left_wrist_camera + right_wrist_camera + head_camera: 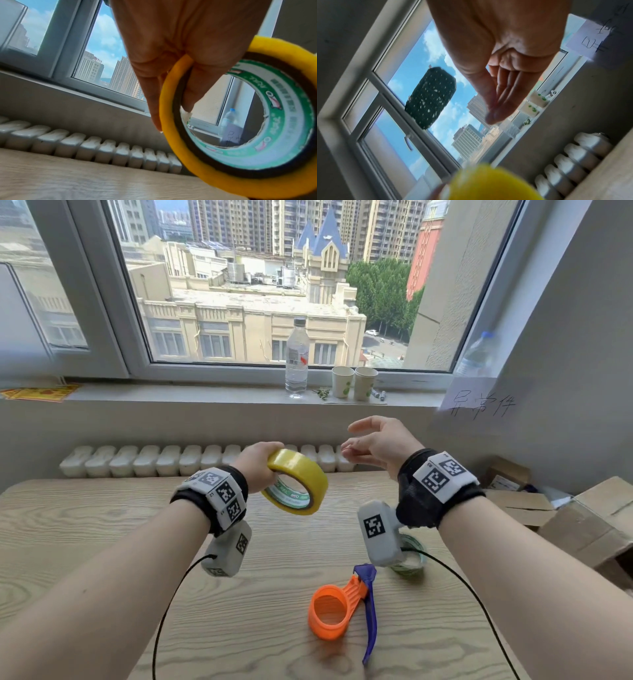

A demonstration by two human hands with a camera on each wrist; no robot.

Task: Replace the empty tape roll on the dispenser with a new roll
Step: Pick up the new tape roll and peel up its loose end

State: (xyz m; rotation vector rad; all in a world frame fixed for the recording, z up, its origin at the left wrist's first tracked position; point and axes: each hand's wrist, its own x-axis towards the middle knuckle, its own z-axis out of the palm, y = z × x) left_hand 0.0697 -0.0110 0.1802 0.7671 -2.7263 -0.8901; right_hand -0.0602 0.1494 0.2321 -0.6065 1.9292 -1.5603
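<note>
Holding a new yellow tape roll [301, 474] in the air, above and beyond the orange-and-blue dispenser [330, 611], in the left hand [255, 465]: rim pinched, one digit hooked inside the core, the others over the outer face. Showed the right hand [380, 443] empty and loose, fingers relaxed, raised above and beyond the dispenser to the right, near the roll but not touching it. Showed the dispenser lying on its side on the wooden table [85, 525], orange hub bare. Showed a thin, nearly spent roll [412, 559] flat on the table just beyond the dispenser to the right, partly hidden by the right wrist camera.

Judged as risks: could slip from a one-handed pinch at the rim and drop onto the dispenser below, knocking it aside. Could go onto the hub the wrong way round, sticky side facing away from the cutter; loose end not found in any view, so winding direction impossible to tell. Could nick skin on the blue cutter end of the dispenser, if toothed; too small to confirm.

Read little on the roll's core: green-and-white printing with a red-and-white logo, too blurred to spell out. Made out three handwritten characters, 异常件, on a white sheet [479, 405] on the wall far beyond the dispenser to the right. Found the label on the clear bottle [297, 357], on the sill far beyond the dispenser, illegible.
</note>
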